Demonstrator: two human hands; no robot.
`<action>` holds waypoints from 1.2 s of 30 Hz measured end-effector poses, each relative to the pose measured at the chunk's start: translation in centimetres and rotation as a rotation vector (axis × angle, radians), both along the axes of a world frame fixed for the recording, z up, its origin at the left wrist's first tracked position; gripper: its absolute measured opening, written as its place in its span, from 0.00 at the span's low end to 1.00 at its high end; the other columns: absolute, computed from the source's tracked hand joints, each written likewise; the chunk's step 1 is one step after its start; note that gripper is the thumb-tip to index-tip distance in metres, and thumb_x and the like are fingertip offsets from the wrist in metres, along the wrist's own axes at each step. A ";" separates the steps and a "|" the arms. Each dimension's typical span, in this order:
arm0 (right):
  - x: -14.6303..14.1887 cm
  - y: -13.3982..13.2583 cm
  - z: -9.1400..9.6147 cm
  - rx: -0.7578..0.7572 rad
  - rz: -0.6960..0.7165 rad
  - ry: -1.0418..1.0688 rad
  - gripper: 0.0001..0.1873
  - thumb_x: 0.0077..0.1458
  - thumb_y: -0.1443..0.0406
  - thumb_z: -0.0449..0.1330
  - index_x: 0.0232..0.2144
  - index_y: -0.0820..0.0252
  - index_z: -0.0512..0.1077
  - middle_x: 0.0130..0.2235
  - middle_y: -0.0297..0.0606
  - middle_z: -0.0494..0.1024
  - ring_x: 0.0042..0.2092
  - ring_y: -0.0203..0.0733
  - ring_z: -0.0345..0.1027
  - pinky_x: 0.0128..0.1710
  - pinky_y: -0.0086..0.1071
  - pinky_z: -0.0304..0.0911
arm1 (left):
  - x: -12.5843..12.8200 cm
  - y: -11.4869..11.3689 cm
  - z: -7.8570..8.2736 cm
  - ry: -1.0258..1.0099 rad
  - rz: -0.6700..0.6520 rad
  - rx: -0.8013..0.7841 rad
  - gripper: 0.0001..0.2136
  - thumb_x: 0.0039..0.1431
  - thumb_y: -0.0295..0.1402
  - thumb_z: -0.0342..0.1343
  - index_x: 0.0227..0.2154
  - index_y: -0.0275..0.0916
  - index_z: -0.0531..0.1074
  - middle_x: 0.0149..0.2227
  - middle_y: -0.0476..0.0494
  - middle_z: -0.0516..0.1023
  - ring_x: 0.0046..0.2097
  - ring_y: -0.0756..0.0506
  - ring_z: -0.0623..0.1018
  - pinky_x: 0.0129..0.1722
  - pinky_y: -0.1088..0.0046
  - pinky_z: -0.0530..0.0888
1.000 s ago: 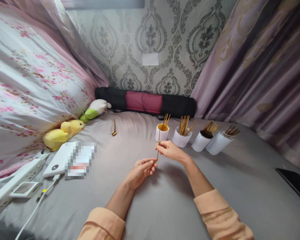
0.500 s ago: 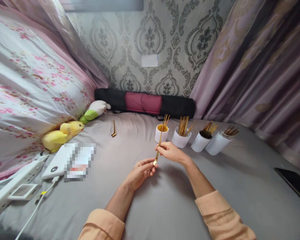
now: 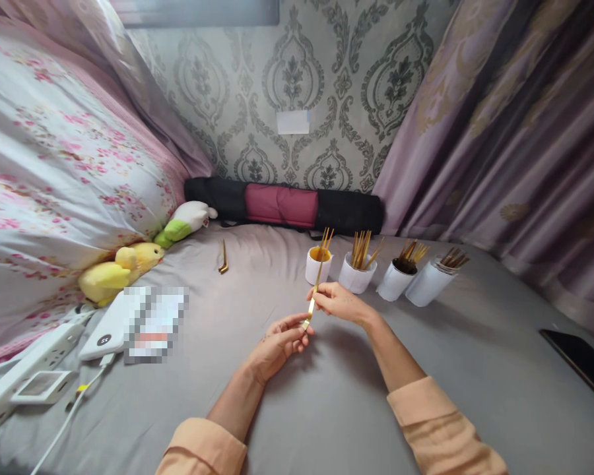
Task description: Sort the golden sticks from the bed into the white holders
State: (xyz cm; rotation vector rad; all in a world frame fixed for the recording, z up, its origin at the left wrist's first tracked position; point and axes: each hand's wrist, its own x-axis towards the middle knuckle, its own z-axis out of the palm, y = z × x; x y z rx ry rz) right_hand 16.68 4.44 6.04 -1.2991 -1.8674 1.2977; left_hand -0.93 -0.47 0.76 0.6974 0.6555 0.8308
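Observation:
My right hand [image 3: 339, 301] pinches a thin gold stick [image 3: 315, 288] near its middle, tilted with the top toward the cups. My left hand [image 3: 280, 342] is closed on the stick's lower tip, fingers curled, just above the grey sheet [image 3: 327, 409]. Behind the hands stands a row of white cups: one with yellow inside [image 3: 319, 264], a second full of gold sticks [image 3: 357, 270], and two leaning cups [image 3: 396, 277] [image 3: 431, 280] further right. A bent gold piece [image 3: 222, 257] lies alone on the sheet to the left.
Yellow and green plush toys [image 3: 113, 270] sit by a floral quilt [image 3: 54, 171] on the left. A power bank [image 3: 106, 333], power strip [image 3: 24, 376] and cable lie at the near left. A black-and-maroon bag [image 3: 282, 206] lies along the wall. A dark phone [image 3: 579, 359] rests at right.
The gold stick went from upright to tilted, its top leaning right toward the cups. Both hands stayed almost in place; the view shifted slightly.

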 end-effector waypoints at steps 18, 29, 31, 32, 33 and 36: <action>0.2 0.2 -0.2 0.024 -0.067 0.014 0.13 0.50 0.62 0.51 0.33 0.65 0.71 0.23 0.32 0.67 0.23 0.30 0.56 0.21 0.23 0.51 | 0.1 -0.1 -0.2 0.025 -0.010 0.014 0.18 0.47 0.28 0.59 0.44 0.33 0.68 0.35 0.39 0.73 0.29 0.53 0.70 0.28 0.78 0.64; 0.5 1.2 0.5 0.107 -0.199 0.054 0.19 0.51 0.54 0.51 0.30 0.65 0.70 0.22 0.31 0.65 0.21 0.28 0.53 0.18 0.24 0.47 | 0.3 -0.2 -0.4 0.038 -0.011 0.023 0.18 0.47 0.29 0.59 0.43 0.33 0.68 0.34 0.40 0.73 0.29 0.53 0.70 0.28 0.77 0.63; 0.5 1.4 0.6 0.135 -0.226 0.071 0.18 0.50 0.54 0.52 0.28 0.65 0.69 0.21 0.31 0.64 0.20 0.28 0.52 0.18 0.24 0.46 | 0.3 -0.2 -0.5 0.043 -0.015 0.025 0.18 0.47 0.29 0.59 0.43 0.33 0.68 0.34 0.40 0.73 0.29 0.54 0.70 0.28 0.77 0.63; 0.5 1.5 0.6 0.149 -0.240 0.081 0.17 0.50 0.55 0.52 0.26 0.64 0.69 0.21 0.31 0.64 0.20 0.28 0.52 0.18 0.24 0.46 | 0.3 -0.2 -0.5 0.046 -0.018 0.026 0.18 0.47 0.29 0.59 0.43 0.33 0.68 0.34 0.39 0.74 0.29 0.54 0.70 0.28 0.77 0.63; 0.6 1.6 0.7 0.164 -0.255 0.093 0.17 0.50 0.55 0.52 0.26 0.64 0.69 0.21 0.31 0.64 0.20 0.28 0.52 0.18 0.24 0.46 | 0.3 -0.2 -0.6 0.048 -0.021 0.028 0.17 0.47 0.29 0.59 0.42 0.33 0.68 0.35 0.39 0.74 0.29 0.54 0.70 0.28 0.77 0.63; 0.7 2.0 0.9 0.194 -0.304 0.132 0.17 0.50 0.55 0.52 0.28 0.63 0.69 0.22 0.31 0.65 0.19 0.27 0.51 0.17 0.24 0.46 | 0.3 -0.1 -0.6 0.054 -0.024 0.035 0.17 0.46 0.30 0.59 0.42 0.33 0.68 0.35 0.39 0.74 0.28 0.54 0.70 0.28 0.77 0.63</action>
